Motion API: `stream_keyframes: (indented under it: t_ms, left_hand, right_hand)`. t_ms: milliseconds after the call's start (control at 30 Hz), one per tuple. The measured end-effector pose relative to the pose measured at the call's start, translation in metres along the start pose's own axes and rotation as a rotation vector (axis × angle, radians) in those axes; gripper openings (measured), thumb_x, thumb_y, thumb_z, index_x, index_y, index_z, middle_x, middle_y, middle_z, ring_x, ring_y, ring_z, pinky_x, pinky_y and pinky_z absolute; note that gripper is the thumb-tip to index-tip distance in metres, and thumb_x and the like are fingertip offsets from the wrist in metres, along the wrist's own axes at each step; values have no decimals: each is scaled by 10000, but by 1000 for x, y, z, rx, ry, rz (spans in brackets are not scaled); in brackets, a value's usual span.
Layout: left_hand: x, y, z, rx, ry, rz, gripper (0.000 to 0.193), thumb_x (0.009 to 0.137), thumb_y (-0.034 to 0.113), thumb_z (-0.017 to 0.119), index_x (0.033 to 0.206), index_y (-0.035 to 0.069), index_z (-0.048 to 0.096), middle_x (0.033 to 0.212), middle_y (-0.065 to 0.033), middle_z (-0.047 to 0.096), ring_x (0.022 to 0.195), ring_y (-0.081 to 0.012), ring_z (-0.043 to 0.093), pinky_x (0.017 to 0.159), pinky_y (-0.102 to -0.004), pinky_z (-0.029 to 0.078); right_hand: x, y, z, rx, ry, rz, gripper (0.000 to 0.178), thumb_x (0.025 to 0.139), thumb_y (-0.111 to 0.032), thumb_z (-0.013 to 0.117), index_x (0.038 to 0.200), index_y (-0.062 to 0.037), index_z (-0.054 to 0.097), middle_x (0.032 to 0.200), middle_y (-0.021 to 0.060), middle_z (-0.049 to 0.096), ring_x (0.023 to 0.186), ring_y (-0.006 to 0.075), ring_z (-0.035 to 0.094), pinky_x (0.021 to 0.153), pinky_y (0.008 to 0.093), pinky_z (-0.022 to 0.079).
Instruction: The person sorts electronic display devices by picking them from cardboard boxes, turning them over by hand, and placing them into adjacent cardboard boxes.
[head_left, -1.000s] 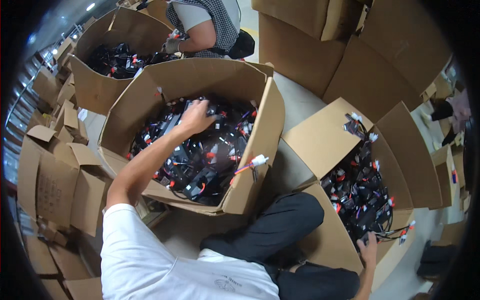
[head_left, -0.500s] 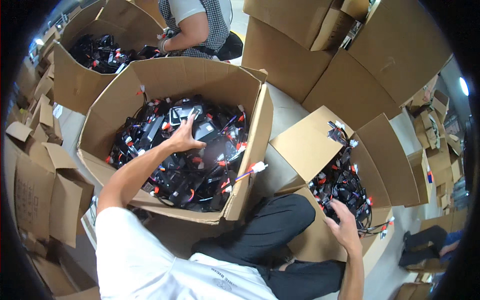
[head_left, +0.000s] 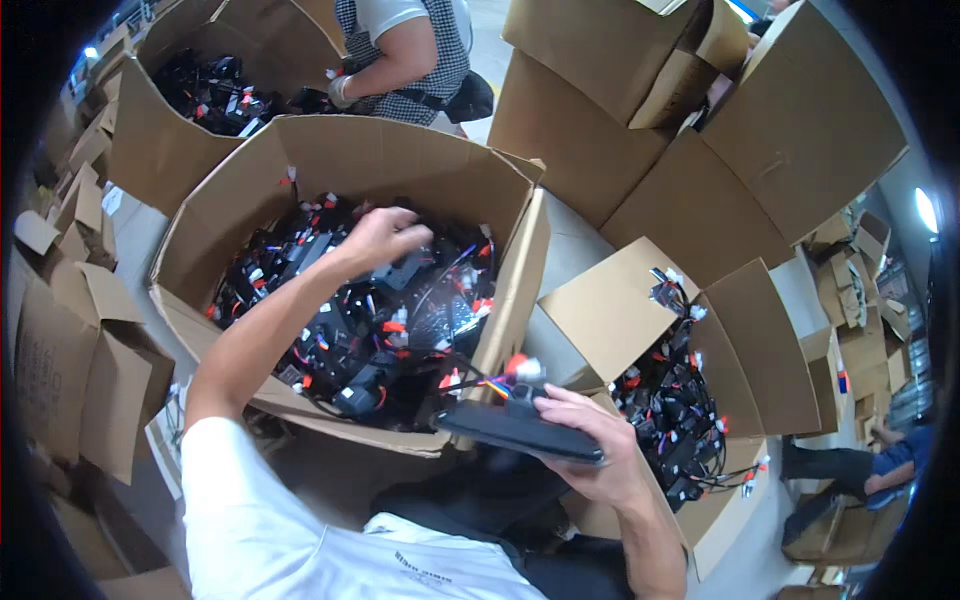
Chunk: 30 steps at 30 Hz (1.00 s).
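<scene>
I see my right hand low in the middle of the picture. Its fingers are curled tight around a flat black part. The thumb sits on top and the other fingers are under it, so the part is pinched between them. The black part lies almost flat, with one end sticking out to the left past my hand. A little bunch of wires with red and white plugs pokes up just behind it, touching its far edge.

My left hand is stretched out over the big cardboard box in front of me. Its fingers are bent down and half closed, and they touch the top of the pile of black parts and wires inside the box. I cannot tell if they have really grabbed one piece or only rest on it.

On my right there is a smaller open box with more black parts in it, near my right hand. Behind the big box another person in a checked top leans on a third box full of the same stuff.
</scene>
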<state>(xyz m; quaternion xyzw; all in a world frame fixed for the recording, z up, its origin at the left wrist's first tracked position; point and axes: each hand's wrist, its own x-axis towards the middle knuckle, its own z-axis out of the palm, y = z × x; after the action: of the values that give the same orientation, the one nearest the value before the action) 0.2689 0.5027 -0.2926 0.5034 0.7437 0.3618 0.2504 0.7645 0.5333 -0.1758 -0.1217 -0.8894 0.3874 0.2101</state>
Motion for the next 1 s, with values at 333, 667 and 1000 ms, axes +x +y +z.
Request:
stream_keyframes:
  t_ms: [333,667,1000]
  left_hand:
    - [11,-99,12,436,5,-325,382,989,274,860,1204,-40,829,1215,-248,852,1037,-390,846,933,-500,697]
    - [-178,254,105,-1035,-107,-150,103,1181,117,699,1232,32,726,1100,-89,792,941,-209,818,812,-455,761]
    - [-273,434,157,-251,66,800,357,1163,218,723,1366,-73,685,1173,-126,755,937,-151,715,835,-267,585]
  right_hand:
    - [-61,-15,-29,950,907,342,429,1054,-54,881,1458,26,756,1373,121,819,1226,224,790,1140,416,625]
    - [-76,-45,29,567,838,270,673,1127,-156,829,1706,3,526,1531,162,669,1340,202,684,1154,379,574]
    - [-252,-136,-51,426,1021,2,811,954,-85,942,1616,-9,481,1457,149,716,1360,227,707,1191,424,578]
